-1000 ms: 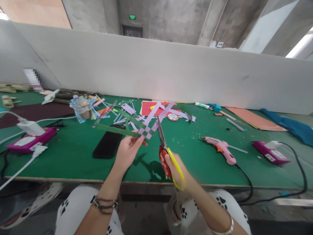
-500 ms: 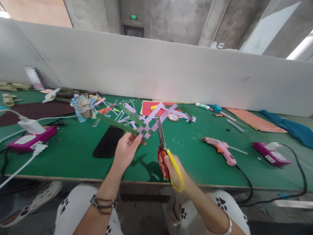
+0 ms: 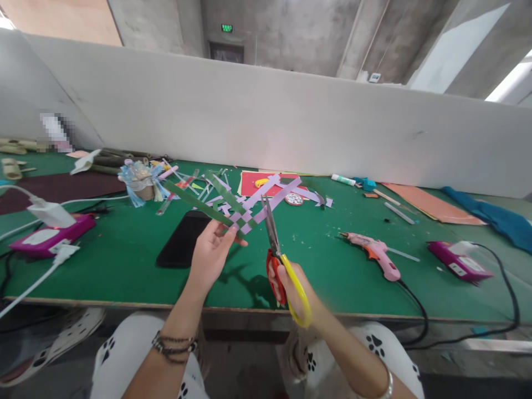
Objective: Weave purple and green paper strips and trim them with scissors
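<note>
Purple-and-green weave [image 3: 246, 218] in left hand [image 3: 211, 252], pinched at near edge, above green table [image 3: 324, 293] — loose strips [image 3: 283, 195] out to far left and far right. Scissors [image 3: 272, 233] in right hand [image 3: 291, 288], gripped by red and yellow handles, blades pointing far, overlapping one strip in view — can't tell if touching. Phone [image 3: 178, 244] just left of left hand. Pink glue gun [image 3: 376, 250] well right of scissors. Red paper [image 3: 248, 182] on far side.
</note>
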`<action>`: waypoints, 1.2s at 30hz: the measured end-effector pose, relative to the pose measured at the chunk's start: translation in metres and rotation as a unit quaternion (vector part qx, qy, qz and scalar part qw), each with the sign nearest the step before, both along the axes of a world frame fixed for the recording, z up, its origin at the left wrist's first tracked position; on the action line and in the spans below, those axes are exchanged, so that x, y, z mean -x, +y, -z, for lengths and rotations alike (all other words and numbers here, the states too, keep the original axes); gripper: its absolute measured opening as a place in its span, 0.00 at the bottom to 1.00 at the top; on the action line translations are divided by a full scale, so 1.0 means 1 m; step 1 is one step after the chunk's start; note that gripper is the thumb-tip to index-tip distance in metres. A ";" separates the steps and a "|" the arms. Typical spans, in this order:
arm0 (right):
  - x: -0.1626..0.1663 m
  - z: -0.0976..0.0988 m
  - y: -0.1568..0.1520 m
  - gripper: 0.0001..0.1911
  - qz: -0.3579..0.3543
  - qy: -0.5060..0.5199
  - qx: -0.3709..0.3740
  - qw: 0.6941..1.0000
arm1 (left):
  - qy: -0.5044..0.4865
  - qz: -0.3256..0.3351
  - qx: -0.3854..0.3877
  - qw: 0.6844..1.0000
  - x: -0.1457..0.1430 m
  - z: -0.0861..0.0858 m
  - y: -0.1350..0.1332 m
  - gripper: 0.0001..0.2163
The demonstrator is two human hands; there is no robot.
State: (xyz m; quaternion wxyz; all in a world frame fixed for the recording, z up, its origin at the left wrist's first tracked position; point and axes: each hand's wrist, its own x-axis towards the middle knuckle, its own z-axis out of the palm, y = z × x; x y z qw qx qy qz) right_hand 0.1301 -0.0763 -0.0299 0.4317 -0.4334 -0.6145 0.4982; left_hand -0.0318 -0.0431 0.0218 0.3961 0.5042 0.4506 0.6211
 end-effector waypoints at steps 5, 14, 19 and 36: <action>0.001 -0.002 -0.002 0.29 -0.009 0.002 -0.001 1.000 | -0.018 0.008 -0.021 1.000 0.002 -0.001 0.004 0.12; 0.000 -0.004 -0.008 0.28 -0.036 -0.002 0.003 0.999 | -0.045 -0.007 -0.035 0.998 0.009 -0.016 0.009 0.15; 0.002 -0.001 -0.011 0.29 -0.054 0.035 0.002 0.998 | -0.074 0.065 -0.023 0.995 0.005 -0.023 0.010 0.11; 0.003 -0.004 -0.009 0.31 -0.064 0.083 0.035 0.994 | 0.164 0.109 -0.026 0.980 0.003 -0.027 0.019 0.15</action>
